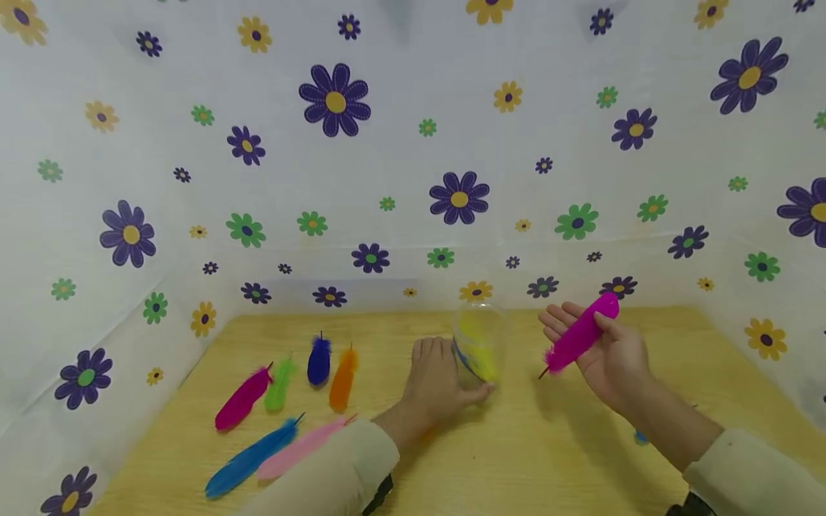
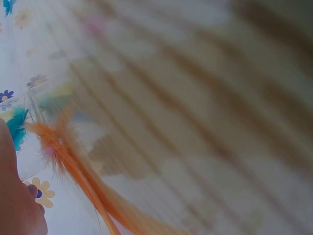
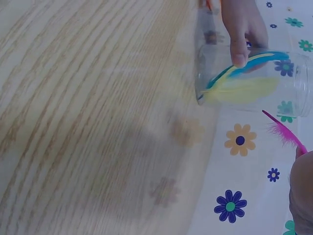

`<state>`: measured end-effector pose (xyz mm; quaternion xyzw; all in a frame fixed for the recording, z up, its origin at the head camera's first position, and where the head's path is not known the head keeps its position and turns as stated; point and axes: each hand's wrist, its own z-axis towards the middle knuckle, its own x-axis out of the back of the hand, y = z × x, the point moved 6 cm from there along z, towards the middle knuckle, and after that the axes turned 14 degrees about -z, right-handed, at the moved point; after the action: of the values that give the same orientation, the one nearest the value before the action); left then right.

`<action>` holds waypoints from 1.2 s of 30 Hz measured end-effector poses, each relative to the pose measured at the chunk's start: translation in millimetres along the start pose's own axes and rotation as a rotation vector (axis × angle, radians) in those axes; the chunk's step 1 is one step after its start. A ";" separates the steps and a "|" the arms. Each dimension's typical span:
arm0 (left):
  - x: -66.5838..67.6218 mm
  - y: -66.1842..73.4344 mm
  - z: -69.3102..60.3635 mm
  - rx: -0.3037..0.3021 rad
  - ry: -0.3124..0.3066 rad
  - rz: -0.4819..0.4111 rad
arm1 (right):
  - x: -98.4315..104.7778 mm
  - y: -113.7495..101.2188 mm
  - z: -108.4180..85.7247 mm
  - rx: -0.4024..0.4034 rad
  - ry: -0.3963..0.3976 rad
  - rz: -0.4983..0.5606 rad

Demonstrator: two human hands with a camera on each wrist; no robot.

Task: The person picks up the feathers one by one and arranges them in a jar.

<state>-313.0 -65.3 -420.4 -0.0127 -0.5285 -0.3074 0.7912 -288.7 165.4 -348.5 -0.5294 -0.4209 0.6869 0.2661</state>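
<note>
A clear jar [image 1: 497, 333] stands on the table with a yellow feather [image 3: 244, 90] and a blue feather [image 3: 259, 59] inside it. My left hand [image 1: 434, 376] grips the jar's left side, its thumb across the near face. To the right of the jar, my right hand [image 1: 619, 362] is raised, palm up, and pinches a magenta feather [image 1: 577, 335] under its thumb. That feather's bare quill points down and left, towards the jar. Close to the left wrist lies an orange feather [image 2: 85, 178], mostly hidden by the arm in the head view.
On the left of the wooden table [image 1: 516, 473] lie several feathers: crimson [image 1: 241, 400], light green [image 1: 279, 385], dark blue [image 1: 319, 362], orange [image 1: 343, 381], blue [image 1: 252, 457] and pink [image 1: 300, 450]. A blue piece [image 1: 641, 436] shows beside the right forearm. A flowered cloth [image 1: 400, 158] hangs behind.
</note>
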 end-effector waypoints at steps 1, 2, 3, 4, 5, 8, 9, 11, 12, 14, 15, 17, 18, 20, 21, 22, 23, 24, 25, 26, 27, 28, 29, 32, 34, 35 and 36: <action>-4.6 1.7 -5.6 0.004 -0.006 -0.005 | 2.1 3.5 -3.8 -0.004 -0.004 0.006; -8.0 3.3 -10.2 0.007 -0.012 -0.003 | 3.8 6.6 -6.6 -0.004 -0.011 0.021; -10.8 4.1 -13.4 0.008 -0.014 -0.004 | 5.2 8.7 -8.3 0.000 -0.021 0.038; -12.1 4.8 -14.4 0.013 -0.019 -0.001 | 5.6 9.2 -8.9 0.008 -0.029 0.046; -11.6 5.3 -13.3 0.014 -0.017 0.001 | 5.1 8.2 -8.1 0.017 -0.036 0.057; -6.0 4.6 -3.4 -0.001 0.008 0.027 | 1.3 0.6 -1.2 0.042 -0.053 0.063; -4.1 4.4 1.0 -0.010 0.016 0.032 | 0.0 -3.0 1.2 0.045 -0.050 0.058; -0.3 5.1 9.9 -0.025 0.032 0.026 | -1.5 -10.2 5.6 0.053 -0.036 0.056; 1.0 5.4 14.4 -0.035 0.041 0.028 | -2.1 -14.0 7.5 0.059 -0.032 0.059; 3.2 6.0 22.6 -0.053 0.060 0.030 | -3.0 -20.9 11.1 0.074 -0.030 0.072; 4.4 6.2 25.6 -0.057 0.067 0.035 | -3.6 -23.4 12.5 0.081 -0.032 0.081; 5.5 5.6 27.0 -0.046 0.064 0.043 | -4.8 -24.3 14.1 0.077 -0.027 0.103; 5.6 5.0 26.1 -0.038 0.058 0.045 | -5.8 -23.5 14.3 0.073 -0.025 0.104; 5.9 3.6 22.5 -0.016 0.040 0.039 | -7.5 -20.5 13.9 0.062 -0.016 0.102; 6.0 3.4 20.0 -0.007 0.032 0.032 | -8.1 -18.9 13.2 0.056 -0.009 0.101; 6.0 3.4 18.0 -0.004 0.026 0.027 | -8.6 -18.0 12.6 0.055 -0.002 0.088; 6.5 3.7 17.1 -0.004 0.026 0.022 | -9.5 -18.2 12.1 0.064 0.001 0.061; 7.4 4.0 17.3 -0.006 0.034 0.021 | -10.4 -19.3 12.1 0.078 0.000 0.046; 8.4 4.6 17.8 -0.009 0.042 0.017 | -10.8 -20.4 12.0 0.086 0.000 0.041; 8.3 5.3 17.6 -0.009 0.043 0.013 | -10.8 -21.1 11.6 0.088 0.001 0.034; 7.7 6.0 17.2 -0.010 0.041 0.007 | -10.9 -21.6 10.8 0.087 0.005 0.027; 7.2 6.7 17.1 -0.010 0.036 0.006 | -11.3 -22.4 10.1 0.089 0.005 0.011; 6.1 7.3 17.1 -0.008 0.030 0.007 | -11.4 -23.0 9.5 0.089 0.004 0.001; 3.4 8.7 14.8 0.004 0.005 0.002 | -11.5 -22.3 8.1 0.069 0.008 0.016; 3.8 8.8 15.0 0.004 0.011 0.011 | -12.9 -23.6 9.2 0.079 0.007 0.013; 4.2 8.5 15.3 0.002 0.020 0.012 | -13.8 -24.6 10.4 0.087 0.009 0.012; 4.7 7.6 15.0 0.001 0.027 0.011 | -15.0 -25.0 11.4 0.089 0.014 0.023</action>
<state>-320.5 -56.2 -407.4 -0.0109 -0.5178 -0.3029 0.8000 -297.1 162.5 -318.5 -0.5264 -0.3823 0.7042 0.2843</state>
